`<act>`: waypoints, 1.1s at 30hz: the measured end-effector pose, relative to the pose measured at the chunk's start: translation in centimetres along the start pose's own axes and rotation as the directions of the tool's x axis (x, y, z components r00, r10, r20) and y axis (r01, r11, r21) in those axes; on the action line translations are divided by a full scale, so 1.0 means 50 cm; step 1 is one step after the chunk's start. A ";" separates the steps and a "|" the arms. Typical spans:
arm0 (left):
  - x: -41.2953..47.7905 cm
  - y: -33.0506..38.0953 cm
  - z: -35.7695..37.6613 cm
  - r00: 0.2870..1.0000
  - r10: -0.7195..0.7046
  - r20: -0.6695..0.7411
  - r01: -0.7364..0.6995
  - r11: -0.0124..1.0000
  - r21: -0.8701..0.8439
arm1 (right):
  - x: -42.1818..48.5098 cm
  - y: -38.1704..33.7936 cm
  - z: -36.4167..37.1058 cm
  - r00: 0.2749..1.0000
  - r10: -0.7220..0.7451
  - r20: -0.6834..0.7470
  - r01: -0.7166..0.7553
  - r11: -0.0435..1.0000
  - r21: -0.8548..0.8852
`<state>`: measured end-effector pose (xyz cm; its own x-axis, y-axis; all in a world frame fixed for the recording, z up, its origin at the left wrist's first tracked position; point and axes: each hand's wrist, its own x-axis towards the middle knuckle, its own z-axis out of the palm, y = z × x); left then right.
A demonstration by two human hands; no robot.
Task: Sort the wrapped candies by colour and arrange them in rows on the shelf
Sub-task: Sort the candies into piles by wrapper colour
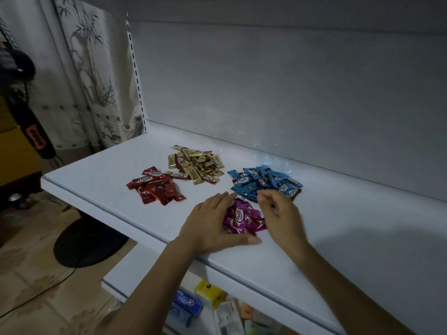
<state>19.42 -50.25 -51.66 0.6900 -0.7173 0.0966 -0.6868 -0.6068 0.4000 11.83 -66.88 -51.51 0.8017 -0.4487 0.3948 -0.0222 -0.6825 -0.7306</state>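
Wrapped candies [238, 220] lie on the white shelf [362, 238] in four colour heaps, not yet in rows. The gold heap [197, 166] is far centre and the blue heap [263, 182] to its right. The red heap [154, 187] sits at the left, and the purple heap [251, 222], the smallest, lies nearest the front edge.

The left hand [212, 221] lies flat with straight fingers against the purple heap's left side, its thumb along the near side. The right hand [281, 213] hovers at the heap's right with curled fingers. It is blurred, so whether it pinches a candy cannot be told.

Each wrapper is oblong, and within every heap the long axes point all ways. The topmost purple piece runs roughly near-left to far-right.

The step in hand appears to be gathering the purple heap. To do it well, probably cup it from both sides and keep it apart from the blue heap just beyond. Then lay the pieces singly, long axes parallel and labels up.
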 end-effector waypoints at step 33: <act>0.029 0.049 0.032 0.950 0.173 -0.260 -0.197 0.978 -0.066 | -0.061 0.005 -0.019 0.991 -0.001 0.133 0.014 0.995 -0.100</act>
<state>18.39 -53.34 -51.98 0.5957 -0.6977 0.3979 -0.7925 -0.4298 0.4328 8.84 -66.24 -52.37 0.8743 -0.3672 0.3175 -0.0704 -0.7430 -0.6656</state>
